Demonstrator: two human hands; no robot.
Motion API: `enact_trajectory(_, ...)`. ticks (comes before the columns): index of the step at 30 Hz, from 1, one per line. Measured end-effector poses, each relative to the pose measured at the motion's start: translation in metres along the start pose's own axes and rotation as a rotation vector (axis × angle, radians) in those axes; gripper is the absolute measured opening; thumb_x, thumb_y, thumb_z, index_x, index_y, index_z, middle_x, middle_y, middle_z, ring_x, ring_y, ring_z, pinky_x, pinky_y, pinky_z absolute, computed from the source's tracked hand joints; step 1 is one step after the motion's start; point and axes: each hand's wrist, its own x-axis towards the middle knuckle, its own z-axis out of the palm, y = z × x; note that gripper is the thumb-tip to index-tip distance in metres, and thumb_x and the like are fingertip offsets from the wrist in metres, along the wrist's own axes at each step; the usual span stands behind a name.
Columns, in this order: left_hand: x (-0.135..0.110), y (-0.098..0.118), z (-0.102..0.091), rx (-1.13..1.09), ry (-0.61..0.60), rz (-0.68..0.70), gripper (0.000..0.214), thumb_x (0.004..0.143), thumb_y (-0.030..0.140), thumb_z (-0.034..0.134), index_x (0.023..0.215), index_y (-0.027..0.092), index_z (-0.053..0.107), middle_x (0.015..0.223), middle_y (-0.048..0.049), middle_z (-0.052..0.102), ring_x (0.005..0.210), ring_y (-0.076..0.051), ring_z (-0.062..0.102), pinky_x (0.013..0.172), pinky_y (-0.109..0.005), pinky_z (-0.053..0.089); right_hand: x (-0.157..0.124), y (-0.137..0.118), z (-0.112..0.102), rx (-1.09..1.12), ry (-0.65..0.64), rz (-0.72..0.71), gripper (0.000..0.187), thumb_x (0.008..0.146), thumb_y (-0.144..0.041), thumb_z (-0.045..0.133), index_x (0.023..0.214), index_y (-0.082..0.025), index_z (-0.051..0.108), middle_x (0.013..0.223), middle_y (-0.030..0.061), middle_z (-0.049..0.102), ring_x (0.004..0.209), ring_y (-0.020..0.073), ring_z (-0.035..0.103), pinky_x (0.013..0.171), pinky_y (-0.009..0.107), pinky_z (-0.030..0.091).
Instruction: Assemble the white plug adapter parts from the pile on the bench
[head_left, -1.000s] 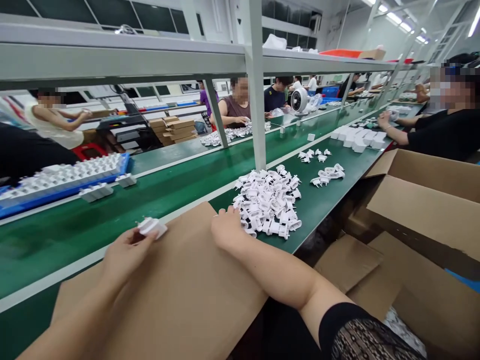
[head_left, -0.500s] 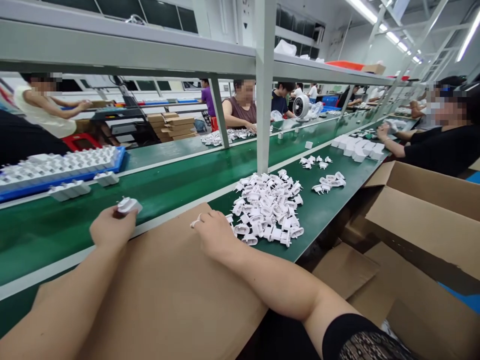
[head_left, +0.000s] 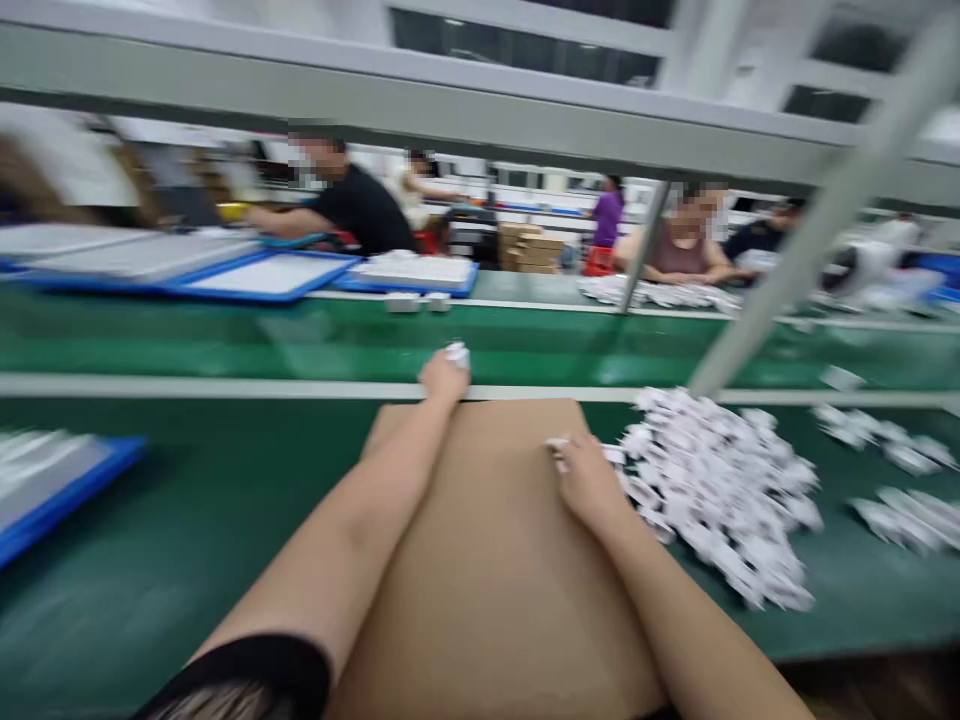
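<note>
Piece of white plastic (head_left: 457, 354), long axis too blurred to read, sits pinched by the left hand (head_left: 444, 378) at ten o'clock from the right hand (head_left: 590, 482), which grips a small white part (head_left: 556, 444), nearer the loose white plastic heap (head_left: 712, 490) at three o'clock.

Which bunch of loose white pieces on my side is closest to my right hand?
The large heap, immediately beside your right hand; the smaller clusters lie farther right, past it.
</note>
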Motion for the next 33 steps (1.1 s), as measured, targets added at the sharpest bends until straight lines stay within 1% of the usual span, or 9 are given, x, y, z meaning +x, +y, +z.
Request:
enact_trajectory(4,0.027,-0.015,0.012,0.055,0.086,-0.354,0.043,0.097,0.035,0.069,0.134,0.015,0.06,0.133,-0.0148,0.065,0.124,-0.031,0.061,0.109,-0.055,0.047,0.017,0.026,0.012,-0.085,0.102,-0.15,0.045,0.085,-0.002,0.045,0.119,-0.014,0.071,0.111,0.0155,0.07,0.103,0.0317,0.058,0.096,0.046,0.048)
enact_trajectory(8,0.034,-0.025,0.02,0.011,0.172,-0.421,0.068,0.09,0.021,0.074,0.15,0.008,0.044,0.153,-0.0281,0.048,0.148,-0.036,0.04,0.123,-0.049,0.027,0.019,0.035,0.018,-0.154,0.16,-0.16,0.029,0.084,-0.012,0.048,0.098,-0.017,0.072,0.092,0.0137,0.065,0.085,0.0309,0.058,0.081,0.047,0.051)
enact_trajectory(11,0.029,-0.02,0.02,-0.002,0.267,-0.41,0.085,0.089,0.024,0.073,0.158,0.005,0.028,0.168,-0.0293,0.02,0.159,-0.037,0.014,0.129,-0.048,0.008,0.016,0.027,0.015,-0.069,0.183,-0.133,0.037,0.082,-0.014,0.048,0.112,-0.018,0.07,0.102,0.0132,0.065,0.093,0.0306,0.064,0.082,0.045,0.054)
enact_trajectory(15,0.027,-0.003,0.016,-0.04,0.409,-0.246,0.079,0.092,0.022,0.066,0.159,0.007,0.025,0.17,-0.0246,0.016,0.159,-0.033,0.011,0.13,-0.045,0.005,0.016,0.014,0.011,0.066,0.222,-0.075,0.049,0.086,-0.016,0.046,0.133,-0.02,0.06,0.117,0.0132,0.066,0.107,0.0285,0.067,0.091,0.044,0.056)
enact_trajectory(20,0.014,0.036,0.016,-0.133,0.485,0.099,0.065,0.086,0.012,0.066,0.147,0.014,0.045,0.159,-0.0217,0.04,0.151,-0.034,0.032,0.127,-0.05,0.02,0.015,0.016,0.016,0.255,0.214,-0.048,0.051,0.092,-0.025,0.05,0.143,-0.017,0.047,0.13,0.0178,0.063,0.114,0.0276,0.066,0.097,0.047,0.057)
enact_trajectory(24,-0.001,0.073,0.007,-0.272,0.48,0.334,0.05,0.087,0.013,0.063,0.135,0.02,0.054,0.145,-0.0165,0.055,0.14,-0.032,0.046,0.121,-0.05,0.033,0.012,0.02,0.018,0.361,0.22,-0.02,0.046,0.091,-0.022,0.052,0.136,-0.017,0.05,0.124,0.0164,0.06,0.105,0.0251,0.068,0.098,0.049,0.058)
enact_trajectory(27,-0.018,0.108,-0.016,-0.505,0.419,0.517,0.034,0.095,0.024,0.061,0.128,0.022,0.057,0.13,-0.0122,0.064,0.127,-0.027,0.06,0.11,-0.046,0.047,0.009,0.018,0.018,0.345,0.278,-0.052,0.036,0.087,-0.016,0.053,0.122,-0.018,0.061,0.12,0.0153,0.057,0.115,0.0271,0.063,0.105,0.051,0.054)
enact_trajectory(30,-0.055,0.135,-0.056,-0.686,0.397,0.65,0.032,0.103,0.039,0.053,0.132,0.026,0.056,0.13,-0.0081,0.064,0.124,-0.027,0.064,0.102,-0.044,0.055,0.007,0.015,0.016,0.318,0.294,-0.077,0.036,0.086,-0.012,0.053,0.118,-0.018,0.069,0.119,0.0149,0.054,0.116,0.0267,0.061,0.11,0.049,0.05)
enact_trajectory(33,-0.099,0.133,-0.099,-0.577,0.455,0.556,0.044,0.109,0.045,0.027,0.145,0.033,0.05,0.146,-0.0026,0.055,0.14,-0.035,0.054,0.104,-0.057,0.055,0.005,0.013,0.014,0.338,0.234,-0.054,0.047,0.087,-0.008,0.051,0.129,-0.018,0.069,0.112,0.0129,0.056,0.106,0.0243,0.063,0.107,0.047,0.051)
